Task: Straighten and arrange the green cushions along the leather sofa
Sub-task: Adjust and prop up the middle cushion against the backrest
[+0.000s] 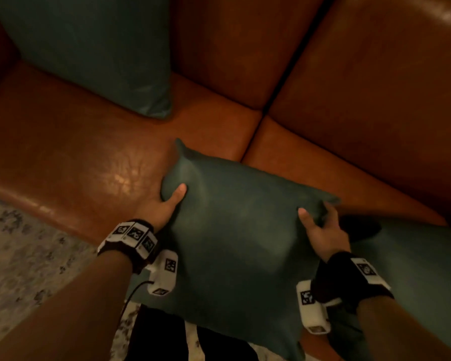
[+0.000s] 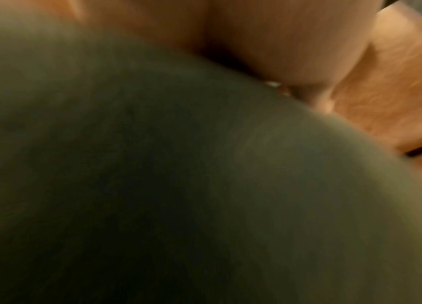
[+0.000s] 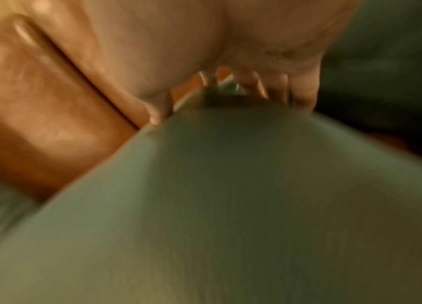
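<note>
I hold a dark green cushion [image 1: 235, 243] in front of me, over the front edge of the brown leather sofa [image 1: 76, 157]. My left hand [image 1: 164, 204] grips its upper left edge, thumb on top and fingers hidden behind. My right hand [image 1: 320, 225] grips the upper right corner the same way. In the wrist views the green cushion [image 2: 152, 185] [image 3: 230, 205] fills most of the picture, blurred. A second green cushion [image 1: 89, 48] leans upright against the sofa back at the left. A third green cushion [image 1: 414, 269] lies on the seat at the right, partly behind my right wrist.
The seat is split by a seam [image 1: 253, 136] between two seat pads, and the back by a gap [image 1: 297, 61] between two back pads. A pale patterned rug [image 1: 24, 256] covers the floor at the lower left. Something dark [image 1: 162, 334] sits below the held cushion.
</note>
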{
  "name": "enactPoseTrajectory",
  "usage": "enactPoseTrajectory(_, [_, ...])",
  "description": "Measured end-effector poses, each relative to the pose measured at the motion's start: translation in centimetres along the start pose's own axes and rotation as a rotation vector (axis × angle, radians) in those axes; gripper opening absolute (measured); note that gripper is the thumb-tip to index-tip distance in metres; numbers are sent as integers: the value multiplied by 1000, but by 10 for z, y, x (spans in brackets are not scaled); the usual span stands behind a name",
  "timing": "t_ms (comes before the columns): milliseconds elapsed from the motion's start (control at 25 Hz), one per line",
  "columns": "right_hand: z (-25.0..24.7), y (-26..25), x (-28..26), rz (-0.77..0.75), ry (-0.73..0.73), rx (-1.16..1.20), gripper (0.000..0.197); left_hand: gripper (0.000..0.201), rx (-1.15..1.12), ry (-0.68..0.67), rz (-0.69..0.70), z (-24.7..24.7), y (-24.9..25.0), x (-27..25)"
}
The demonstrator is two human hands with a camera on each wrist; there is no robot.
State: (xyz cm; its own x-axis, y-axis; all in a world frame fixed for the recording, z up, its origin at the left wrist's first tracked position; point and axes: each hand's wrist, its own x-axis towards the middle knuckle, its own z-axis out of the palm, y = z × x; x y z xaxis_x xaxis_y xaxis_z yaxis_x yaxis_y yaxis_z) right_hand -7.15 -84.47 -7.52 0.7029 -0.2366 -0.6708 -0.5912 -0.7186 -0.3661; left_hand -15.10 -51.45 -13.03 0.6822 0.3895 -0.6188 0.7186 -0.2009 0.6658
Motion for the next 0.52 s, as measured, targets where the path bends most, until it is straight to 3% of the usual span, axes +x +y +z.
enactPoseTrajectory(200, [15,-37,3,-147,72,152,82,62,11,119,118,-28,14,2])
enactPoseTrajectory(320, [21,-55,12,-166,27,45,82,77,337,246,30,-41,35,6])
enactPoseTrajectory(400, [16,-63,25,-114,0,-140,83,79,652,311,319,-27,53,-7])
enactPoseTrajectory(480, [10,-71,28,-165,92,-452,80,73,929,114,622,7,63,-28])
enactPoseTrajectory(520, [13,-79,25,-270,178,-560,76,72,1036,10,668,24,60,-34])
